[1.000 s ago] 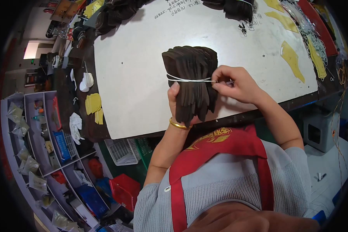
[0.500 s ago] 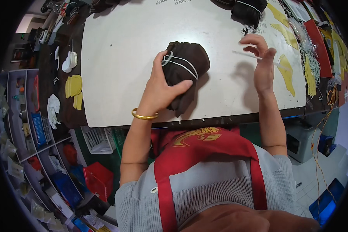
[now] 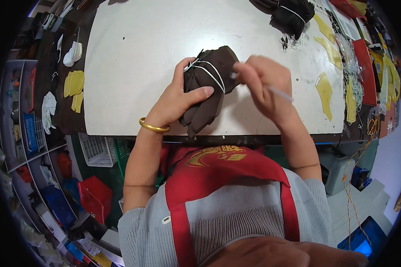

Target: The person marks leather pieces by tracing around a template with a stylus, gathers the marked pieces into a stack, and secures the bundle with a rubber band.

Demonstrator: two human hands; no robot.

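Observation:
A bundle of dark brown-black fabric pieces (image 3: 205,104) stands on the white tabletop, bound round with a white cord (image 3: 214,74). My left hand (image 3: 173,99) is closed on its left side, thumb across the front and fingers behind. On the right, my right hand (image 3: 269,86), slightly blurred, is closed round a slim whitish pen (image 3: 279,94). One end sticks out past the back of the hand; the other end points at the bundle's right upper edge. Whether that end touches the fabric, I cannot tell.
More dark tied bundles (image 3: 292,18) lie at the far right of the white board (image 3: 133,84). Yellow pattern pieces (image 3: 324,95) lie along its right edge, near tangled cords (image 3: 355,89). Left of the board are yellow pieces (image 3: 74,84) and a white glove (image 3: 49,111).
My right hand has come left from the board's right side to the bundle, its loosely held pen now in a closed grip. My left hand still holds the bundle, which is slightly turned.

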